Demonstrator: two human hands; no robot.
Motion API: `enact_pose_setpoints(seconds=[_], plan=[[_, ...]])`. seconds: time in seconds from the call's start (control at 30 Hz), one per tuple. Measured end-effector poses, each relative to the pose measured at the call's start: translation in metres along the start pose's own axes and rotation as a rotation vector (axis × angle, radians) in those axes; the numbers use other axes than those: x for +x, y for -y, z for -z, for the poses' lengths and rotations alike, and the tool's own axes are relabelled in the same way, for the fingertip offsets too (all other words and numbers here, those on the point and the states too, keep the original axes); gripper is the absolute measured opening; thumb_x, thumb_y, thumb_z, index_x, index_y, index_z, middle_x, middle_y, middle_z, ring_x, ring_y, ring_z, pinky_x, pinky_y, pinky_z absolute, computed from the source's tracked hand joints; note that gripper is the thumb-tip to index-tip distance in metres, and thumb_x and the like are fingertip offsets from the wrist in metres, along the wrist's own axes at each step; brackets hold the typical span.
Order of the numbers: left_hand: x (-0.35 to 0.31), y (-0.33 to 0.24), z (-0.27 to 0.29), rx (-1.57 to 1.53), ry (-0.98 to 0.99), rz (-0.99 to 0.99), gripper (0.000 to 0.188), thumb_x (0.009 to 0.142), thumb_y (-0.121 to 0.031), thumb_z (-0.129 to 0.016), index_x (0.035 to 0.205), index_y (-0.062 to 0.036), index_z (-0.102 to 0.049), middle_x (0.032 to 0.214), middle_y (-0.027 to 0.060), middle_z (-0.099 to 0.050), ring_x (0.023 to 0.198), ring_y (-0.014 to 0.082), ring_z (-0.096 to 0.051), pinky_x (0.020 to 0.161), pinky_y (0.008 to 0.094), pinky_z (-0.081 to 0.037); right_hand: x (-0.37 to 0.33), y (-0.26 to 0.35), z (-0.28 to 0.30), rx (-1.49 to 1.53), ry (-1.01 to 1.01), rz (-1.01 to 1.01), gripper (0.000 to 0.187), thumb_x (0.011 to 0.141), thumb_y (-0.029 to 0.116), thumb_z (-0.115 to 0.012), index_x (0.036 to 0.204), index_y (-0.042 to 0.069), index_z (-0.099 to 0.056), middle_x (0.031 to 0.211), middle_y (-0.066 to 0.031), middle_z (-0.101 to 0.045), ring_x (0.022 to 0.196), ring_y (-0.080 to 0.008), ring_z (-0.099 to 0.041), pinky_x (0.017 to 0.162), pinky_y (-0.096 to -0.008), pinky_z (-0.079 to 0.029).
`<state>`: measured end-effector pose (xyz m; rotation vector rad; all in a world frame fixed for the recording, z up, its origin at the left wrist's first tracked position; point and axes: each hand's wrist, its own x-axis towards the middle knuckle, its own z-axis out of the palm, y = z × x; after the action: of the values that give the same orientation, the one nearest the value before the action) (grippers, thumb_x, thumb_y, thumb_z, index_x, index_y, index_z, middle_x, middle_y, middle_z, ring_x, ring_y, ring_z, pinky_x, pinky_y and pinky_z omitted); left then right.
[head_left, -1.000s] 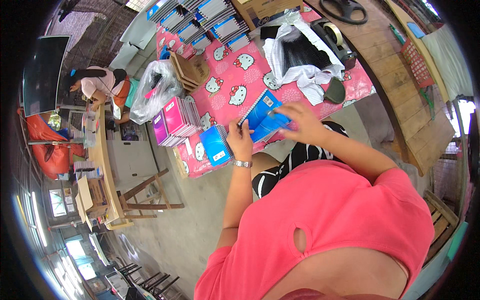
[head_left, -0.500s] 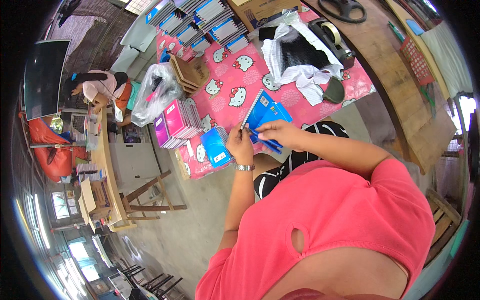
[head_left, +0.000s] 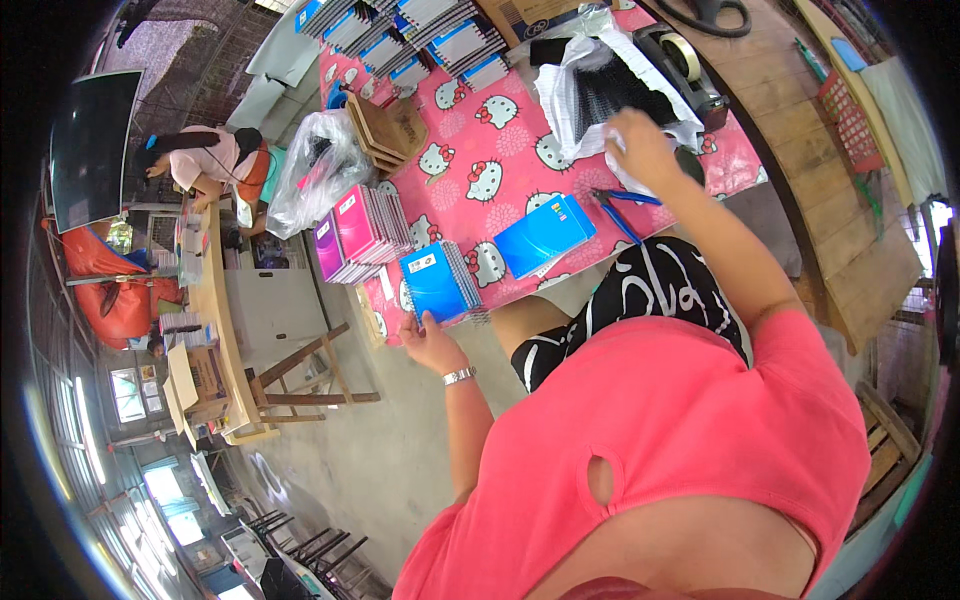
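Observation:
My left hand is by the table's front edge, at the near corner of a stack of blue spiral notebooks; its thumb and fingers are apart. My right hand reaches over crumpled white paper holding a dark, ribbed black bundle, fingers stretched toward it. Whether the fingertips touch the bundle is unclear. Between my hands lie blue notebook covers, flat on the table, with no spiral showing. Blue-handled pliers lie to their right, near the table edge.
A pink patterned cloth covers the table. Purple and pink notebooks are stacked left, near a wooden holder and plastic bag. More notebooks stand behind. A tape dispenser sits right. Another person bends over at far left.
My hands have separated: the left moved down-left to the notebook stack, the right up to the white paper. The blue notebook and the pliers, held before, now lie on the table.

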<state>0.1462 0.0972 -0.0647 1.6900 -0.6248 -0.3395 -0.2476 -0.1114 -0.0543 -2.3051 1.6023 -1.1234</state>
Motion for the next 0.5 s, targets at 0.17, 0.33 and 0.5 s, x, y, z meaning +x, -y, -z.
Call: enact_pose_setpoints(seconds=[0.17, 0.33, 0.5], plan=[[0.000, 0.005, -0.008, 0.253, -0.068, -0.114, 0.024, 0.083, -0.002, -0.066, 0.105, 0.0017, -0.060, 0.102, 0.0118, -0.066, 0.085, 0.0187, -0.059, 0.076, 0.0332, -0.046, 0.052, -0.047, -0.018, -0.377, -0.004, -0.324, 0.022, 0.085, 0.019, -0.062, 0.097, 0.000, -0.062, 0.096, -0.0201, -0.062, 0.092, -0.0364, -0.064, 0.078, -0.0449, -0.054], [-0.007, -0.010, -0.021, 0.361, -0.025, -0.106, 0.027, 0.082, -0.006, -0.065, 0.108, 0.0019, -0.061, 0.105, 0.0130, -0.066, 0.089, 0.0245, -0.059, 0.081, 0.0371, -0.045, 0.057, -0.069, -0.046, -0.416, 0.100, -0.409, 0.022, 0.084, 0.021, -0.065, 0.094, 0.001, -0.066, 0.096, -0.0199, -0.064, 0.087, -0.0355, -0.066, 0.076, -0.0409, -0.056], [-0.011, -0.017, -0.035, 0.606, -0.047, -0.513, 0.028, 0.077, -0.008, -0.065, 0.104, -0.0007, -0.062, 0.108, 0.0152, -0.064, 0.100, 0.0338, -0.057, 0.089, 0.0452, -0.041, 0.061, -0.035, -0.051, -0.420, 0.078, -0.385, 0.019, 0.083, 0.016, -0.060, 0.090, 0.001, -0.068, 0.095, -0.0188, -0.066, 0.090, -0.0323, -0.066, 0.077, -0.0405, -0.056]])
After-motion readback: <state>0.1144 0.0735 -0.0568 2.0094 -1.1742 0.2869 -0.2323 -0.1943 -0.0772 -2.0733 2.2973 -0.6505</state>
